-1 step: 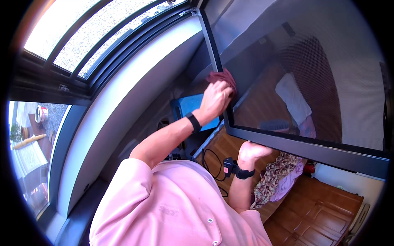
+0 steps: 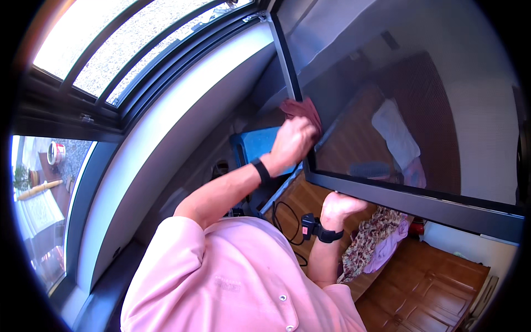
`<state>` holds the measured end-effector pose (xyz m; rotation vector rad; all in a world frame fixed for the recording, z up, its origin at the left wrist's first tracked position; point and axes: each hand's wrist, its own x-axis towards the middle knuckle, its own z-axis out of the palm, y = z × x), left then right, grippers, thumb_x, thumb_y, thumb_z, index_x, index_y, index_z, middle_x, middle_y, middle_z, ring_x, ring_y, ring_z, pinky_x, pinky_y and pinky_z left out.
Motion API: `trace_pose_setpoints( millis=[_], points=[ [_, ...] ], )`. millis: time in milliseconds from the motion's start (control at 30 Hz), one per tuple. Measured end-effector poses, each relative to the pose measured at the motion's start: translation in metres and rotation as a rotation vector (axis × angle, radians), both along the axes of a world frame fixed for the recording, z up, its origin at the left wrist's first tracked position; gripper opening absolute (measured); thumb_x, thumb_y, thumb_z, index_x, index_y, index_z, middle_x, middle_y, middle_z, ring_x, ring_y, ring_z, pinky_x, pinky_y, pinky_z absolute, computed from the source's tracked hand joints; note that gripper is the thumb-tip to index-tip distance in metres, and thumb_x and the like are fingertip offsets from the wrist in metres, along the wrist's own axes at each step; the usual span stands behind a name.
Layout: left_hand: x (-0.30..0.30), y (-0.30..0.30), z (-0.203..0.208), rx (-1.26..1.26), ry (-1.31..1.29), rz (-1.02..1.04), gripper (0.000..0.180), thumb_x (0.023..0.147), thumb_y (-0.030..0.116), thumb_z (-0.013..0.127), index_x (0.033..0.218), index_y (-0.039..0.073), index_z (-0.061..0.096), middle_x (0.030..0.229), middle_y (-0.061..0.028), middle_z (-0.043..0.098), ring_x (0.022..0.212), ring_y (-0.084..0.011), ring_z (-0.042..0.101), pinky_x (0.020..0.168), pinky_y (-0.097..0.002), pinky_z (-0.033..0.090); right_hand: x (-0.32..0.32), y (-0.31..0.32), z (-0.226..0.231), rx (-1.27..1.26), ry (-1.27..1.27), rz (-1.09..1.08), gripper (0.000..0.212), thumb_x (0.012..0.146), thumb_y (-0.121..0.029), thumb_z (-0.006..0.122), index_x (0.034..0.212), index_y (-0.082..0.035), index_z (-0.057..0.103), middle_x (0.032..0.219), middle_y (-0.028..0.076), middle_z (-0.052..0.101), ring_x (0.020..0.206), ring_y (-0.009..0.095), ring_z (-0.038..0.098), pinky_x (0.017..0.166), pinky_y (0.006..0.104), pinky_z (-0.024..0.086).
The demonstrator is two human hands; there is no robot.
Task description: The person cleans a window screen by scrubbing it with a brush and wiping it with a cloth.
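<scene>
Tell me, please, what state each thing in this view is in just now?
Cloth: bunched, pressed on the screen's left edge.
Left hand: closed on the cloth.
Right hand: gripping the frame's lower edge from below.
Screen: dark, reflecting the room.
Windows: appear shut, daylight outside.
Cable: lying loose on the floor.

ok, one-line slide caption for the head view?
Left hand presses a reddish cloth to a dark screen; right hand steadies its lower frame.

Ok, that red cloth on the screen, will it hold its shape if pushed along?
Probably not. The red cloth is bunched and folded under the left hand, so it looks soft and floppy. It seems light, and should slide easily on the glossy screen.
</scene>
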<state>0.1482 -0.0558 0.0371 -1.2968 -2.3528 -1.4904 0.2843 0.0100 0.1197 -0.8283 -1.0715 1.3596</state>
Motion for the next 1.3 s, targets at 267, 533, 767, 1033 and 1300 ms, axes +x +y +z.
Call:
trace_pose_setpoints(
  millis=[267, 533, 767, 1033, 1300],
  points=[
    [0.03, -0.016, 0.02, 0.198, 0.029, -0.275, 0.019, 0.081, 0.008, 0.071, 0.099, 0.007, 0.066, 0.102, -0.0089, 0.061, 0.097, -0.0292, 0.06, 0.086, -0.04, 0.046, 0.008, 0.009, -0.002, -0.018, 0.046, 0.078, 0.064, 0.102, -0.048, 0.043, 0.151, -0.007, 0.039, 0.15, 0.011, 0.045, 0.138, 0.025, 0.044, 0.117, 0.0411, 0.035],
    [0.029, -0.014, -0.008, -0.005, -0.026, -0.317, 0.023, 0.08, 0.006, 0.07, 0.102, 0.003, 0.064, 0.106, -0.0113, 0.063, 0.097, -0.0305, 0.062, 0.085, -0.0403, 0.052, 0.002, 0.004, 0.002, -0.077, 0.042, 0.021, 0.059, 0.102, -0.044, 0.046, 0.146, -0.005, 0.045, 0.145, 0.012, 0.051, 0.13, 0.025, 0.051, 0.113, 0.0396, 0.04],
    [0.009, 0.004, 0.046, 0.328, 0.068, -0.224, 0.027, 0.075, 0.004, 0.074, 0.101, 0.006, 0.067, 0.105, -0.011, 0.064, 0.099, -0.0308, 0.062, 0.085, -0.0403, 0.051, 0.017, 0.015, -0.013, -0.109, 0.123, 0.144, 0.056, 0.101, -0.045, 0.048, 0.14, -0.005, 0.05, 0.14, 0.009, 0.055, 0.126, 0.023, 0.054, 0.112, 0.0389, 0.039],
    [0.024, -0.006, -0.01, 0.134, 0.041, -0.285, 0.022, 0.077, 0.003, 0.073, 0.098, 0.005, 0.067, 0.104, -0.0102, 0.063, 0.102, -0.0295, 0.062, 0.089, -0.0406, 0.049, 0.006, 0.013, -0.004, -0.191, 0.089, 0.032, 0.054, 0.101, -0.042, 0.048, 0.139, -0.003, 0.049, 0.139, 0.011, 0.054, 0.126, 0.024, 0.053, 0.11, 0.039, 0.042],
    [0.005, 0.009, 0.054, 0.411, -0.021, -0.092, 0.023, 0.079, 0.004, 0.075, 0.1, 0.003, 0.065, 0.104, -0.0112, 0.064, 0.102, -0.0321, 0.062, 0.084, -0.0415, 0.051, 0.012, 0.012, -0.006, -0.275, 0.16, 0.125, 0.055, 0.102, -0.04, 0.048, 0.143, -0.004, 0.044, 0.142, 0.012, 0.05, 0.128, 0.024, 0.051, 0.112, 0.0404, 0.041]
  ],
)
